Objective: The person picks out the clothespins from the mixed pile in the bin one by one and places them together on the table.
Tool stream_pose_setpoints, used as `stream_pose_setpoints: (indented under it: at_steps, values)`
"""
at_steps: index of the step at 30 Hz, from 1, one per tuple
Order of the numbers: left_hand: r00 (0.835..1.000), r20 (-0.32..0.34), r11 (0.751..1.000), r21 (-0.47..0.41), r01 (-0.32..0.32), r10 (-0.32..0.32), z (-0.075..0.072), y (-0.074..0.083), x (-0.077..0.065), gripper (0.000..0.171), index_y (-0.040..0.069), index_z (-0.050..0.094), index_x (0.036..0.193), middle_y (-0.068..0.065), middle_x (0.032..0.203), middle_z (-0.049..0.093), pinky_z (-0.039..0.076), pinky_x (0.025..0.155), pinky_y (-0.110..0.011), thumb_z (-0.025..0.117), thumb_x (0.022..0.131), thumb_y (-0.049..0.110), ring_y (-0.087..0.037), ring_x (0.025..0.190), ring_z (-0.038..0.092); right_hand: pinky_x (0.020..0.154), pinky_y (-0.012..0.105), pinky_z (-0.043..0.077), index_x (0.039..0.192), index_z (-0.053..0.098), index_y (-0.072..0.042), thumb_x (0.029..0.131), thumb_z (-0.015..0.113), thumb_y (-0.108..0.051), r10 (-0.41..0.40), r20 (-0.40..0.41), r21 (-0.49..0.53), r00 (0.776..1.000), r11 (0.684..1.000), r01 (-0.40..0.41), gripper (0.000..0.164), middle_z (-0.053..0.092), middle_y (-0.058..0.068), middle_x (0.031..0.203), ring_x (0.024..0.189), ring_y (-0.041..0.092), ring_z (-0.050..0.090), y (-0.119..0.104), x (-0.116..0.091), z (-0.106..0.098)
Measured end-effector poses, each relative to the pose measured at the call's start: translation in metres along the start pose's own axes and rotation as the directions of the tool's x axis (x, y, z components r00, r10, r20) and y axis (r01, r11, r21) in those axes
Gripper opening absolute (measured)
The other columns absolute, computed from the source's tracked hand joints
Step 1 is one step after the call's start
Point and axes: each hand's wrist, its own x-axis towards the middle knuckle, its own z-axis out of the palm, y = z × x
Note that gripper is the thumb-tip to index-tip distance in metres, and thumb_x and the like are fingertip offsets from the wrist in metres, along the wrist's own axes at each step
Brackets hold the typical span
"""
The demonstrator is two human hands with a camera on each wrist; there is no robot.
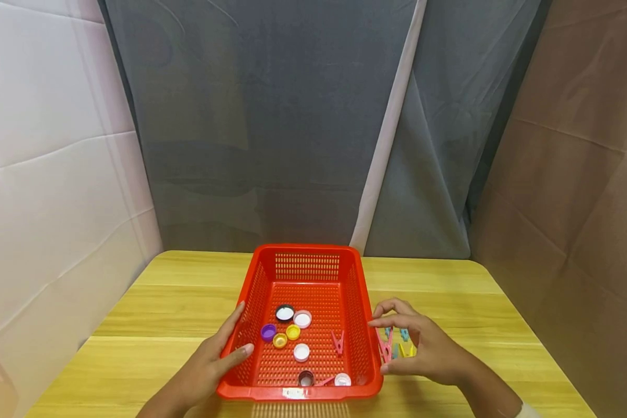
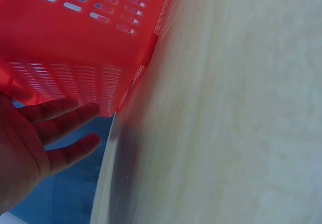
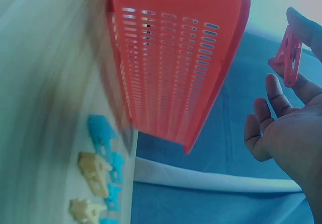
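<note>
My right hand [image 1: 423, 342] pinches a pink clothespin [image 3: 289, 58] between thumb and finger, just outside the right wall of a red plastic basket [image 1: 368, 325]. Its other fingers are loosely bent. The left hand [image 1: 209, 360] rests at the basket's left rim, thumb lying over it and fingers extended along the outer side; in the left wrist view, fingers [image 2: 70, 153] are spread beside the wall. Inside lie several bottle caps, among them a purple cap [image 1: 269, 332] and a white cap [image 1: 301, 352], plus a pink clothespin [image 1: 337, 342] near the right wall.
Several blue clothespins [image 3: 102, 133] and yellow clothespins [image 3: 94, 173] lie on the wooden table [image 1: 188, 290], right of the basket. A grey curtain [image 1: 292, 145] hangs behind the table, with a pale cloth [image 1: 57, 145] at left and a brown cloth [image 1: 569, 203] at right.
</note>
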Motion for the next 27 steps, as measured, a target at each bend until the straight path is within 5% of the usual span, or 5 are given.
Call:
stream_pose_setpoints:
  at_steps: [11, 19, 27]
  values:
    - [1.0, -0.001, 1.0, 0.014, 0.014, -0.014, 0.003, 0.001, 0.002, 0.089, 0.026, 0.004, 0.178, -0.039, 0.171, 0.029, 0.07, 0.087, -0.042, 0.062, 0.111, 0.032, -0.03, 0.111, 0.078, 0.111, 0.019, 0.049, 0.144, 0.069, -0.019, 0.088, 0.089, -0.003, -0.033, -0.06, -0.033, 0.998, 0.999, 0.031, 0.062, 0.057, 0.004, 0.139, 0.135, 0.007, 0.052, 0.013, -0.033, -0.001]
    - [1.0, 0.014, 1.0, -0.018, 0.0, 0.001, 0.0, -0.003, 0.001, 0.089, 0.027, 0.001, 0.178, -0.041, 0.166, 0.034, 0.07, 0.084, -0.042, 0.061, 0.112, 0.03, -0.031, 0.107, 0.079, 0.11, 0.021, 0.051, 0.145, 0.068, -0.032, 0.094, 0.087, -0.015, 0.116, -0.077, -0.082, 0.99, 0.989, -0.122, 0.056, 0.057, -0.004, 0.142, 0.134, -0.001, 0.049, 0.018, -0.049, 0.004]
    - [1.0, 0.004, 0.999, -0.028, 0.027, -0.027, 0.0, -0.004, 0.001, 0.09, 0.027, 0.002, 0.178, -0.041, 0.167, 0.033, 0.071, 0.082, -0.044, 0.062, 0.111, 0.03, -0.032, 0.107, 0.079, 0.108, 0.029, 0.052, 0.147, 0.066, -0.029, 0.098, 0.083, -0.017, 0.153, -0.049, -0.095, 0.987, 0.983, -0.157, 0.052, 0.054, 0.002, 0.148, 0.139, -0.009, 0.038, 0.035, -0.055, 0.008]
